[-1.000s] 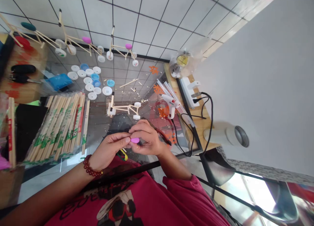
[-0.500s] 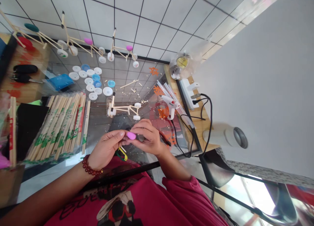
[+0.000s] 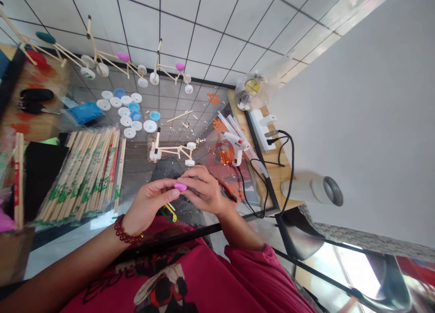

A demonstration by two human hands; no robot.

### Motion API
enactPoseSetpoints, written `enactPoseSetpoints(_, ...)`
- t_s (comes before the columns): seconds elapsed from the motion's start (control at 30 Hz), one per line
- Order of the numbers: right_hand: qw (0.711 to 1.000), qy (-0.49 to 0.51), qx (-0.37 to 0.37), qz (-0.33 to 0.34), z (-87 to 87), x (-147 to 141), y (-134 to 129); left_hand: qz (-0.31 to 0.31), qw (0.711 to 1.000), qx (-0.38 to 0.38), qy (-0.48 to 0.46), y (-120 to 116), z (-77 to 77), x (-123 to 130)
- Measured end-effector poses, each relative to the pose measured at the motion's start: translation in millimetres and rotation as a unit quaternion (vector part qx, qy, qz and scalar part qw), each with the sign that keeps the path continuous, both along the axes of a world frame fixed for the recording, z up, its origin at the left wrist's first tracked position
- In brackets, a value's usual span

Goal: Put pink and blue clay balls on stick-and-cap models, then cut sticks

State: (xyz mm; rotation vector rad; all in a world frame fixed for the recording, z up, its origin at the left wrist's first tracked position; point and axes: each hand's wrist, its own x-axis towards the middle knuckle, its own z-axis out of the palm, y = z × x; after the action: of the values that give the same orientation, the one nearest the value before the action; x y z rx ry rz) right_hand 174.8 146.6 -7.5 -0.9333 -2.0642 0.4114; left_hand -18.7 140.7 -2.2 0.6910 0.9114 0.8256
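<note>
A small lump of pink modelling clay is pinched between my two hands, close to the table's front edge. My left hand, with a beaded bracelet at the wrist, grips its left side with thumb and fingers. On the right side, the fingers of my right hand are closed on the same lump. Just beyond the hands stands a small stick tricycle with white bottle-cap wheels and no pink piece on it. Yellow-handled scissors or pliers lie partly hidden beneath my hands.
Finished-looking stick tricycles line the far edge. Bottle caps lie at mid-left, with bagged chopsticks nearer. A corded hot glue gun, glue sticks and a power strip are at right.
The pink clay has turned and now looks flatter, lying more level between the fingers. My left thumb has shifted to the right and down. The stick tricycle stays in place.
</note>
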Motion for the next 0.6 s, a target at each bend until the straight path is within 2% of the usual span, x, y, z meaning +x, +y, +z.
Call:
enactPoseSetpoints(0.17, 0.999, -0.02, 0.004, 0.038, 0.0, -1.4, 0.6, -0.006, 0.996, 0.07, 0.045, -0.6, -4.0, -1.5)
enactPoseSetpoints(0.3, 0.999, -0.021, 0.026, 0.042, -2.0, -1.6, 0.5, -0.021, 0.991, 0.11, 0.069, -0.1, 0.1, -4.1)
enactPoseSetpoints(0.6, 0.994, -0.069, 0.084, 0.016, -7.0, -5.2, -1.4, -0.008, 0.992, 0.1, 0.073, -4.5, 0.7, 1.1)
